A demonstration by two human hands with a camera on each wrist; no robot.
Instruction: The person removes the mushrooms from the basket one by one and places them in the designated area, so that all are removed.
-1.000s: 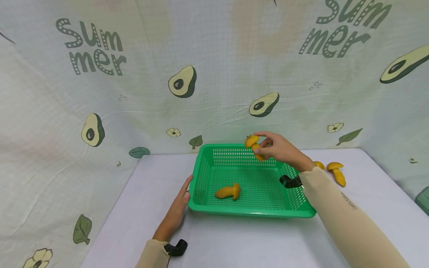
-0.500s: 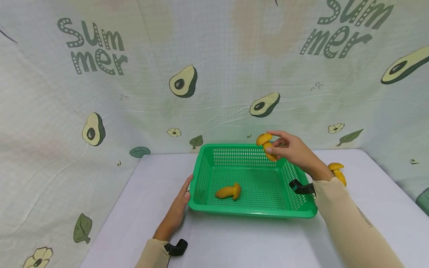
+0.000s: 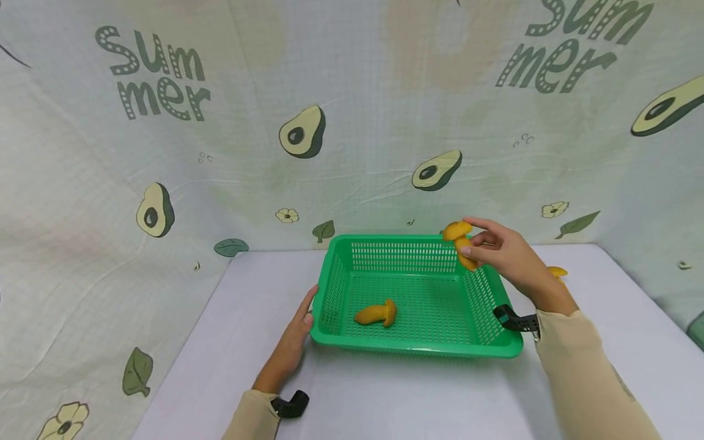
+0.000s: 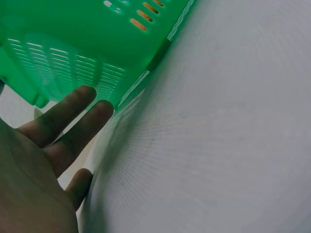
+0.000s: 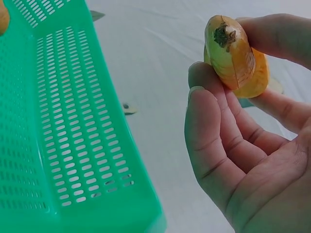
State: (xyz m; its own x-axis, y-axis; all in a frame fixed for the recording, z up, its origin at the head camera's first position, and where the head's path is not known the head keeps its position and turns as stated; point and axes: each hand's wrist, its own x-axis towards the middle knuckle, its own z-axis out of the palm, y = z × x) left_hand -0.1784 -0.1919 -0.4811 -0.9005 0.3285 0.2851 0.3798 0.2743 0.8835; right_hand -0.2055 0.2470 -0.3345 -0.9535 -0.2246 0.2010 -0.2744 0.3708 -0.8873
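My right hand [image 3: 508,260] pinches a yellow-orange mushroom [image 3: 459,234] between thumb and fingers, over the right back corner of a green plastic basket [image 3: 412,349]. In the right wrist view the stem end of that mushroom [image 5: 228,53] faces the camera, with a dark patch on it. Against the basket's left side rests my left hand [image 3: 290,342], its fingers extended along the outer wall. The left wrist view has the fingers [image 4: 77,138] straight beside the slotted wall. Inside the basket, left of its middle, a second mushroom [image 3: 376,313] lies on its side.
Another yellow mushroom [image 3: 558,272] lies on the white table [image 3: 616,318] to the right of the basket, mostly hidden behind my right wrist. A printed cloth [image 3: 363,122] hangs as a backdrop behind the table.
My right hand has carried the mushroom to the right, from over the basket's back middle to its right back corner. The left hand and the mushroom inside have stayed put.
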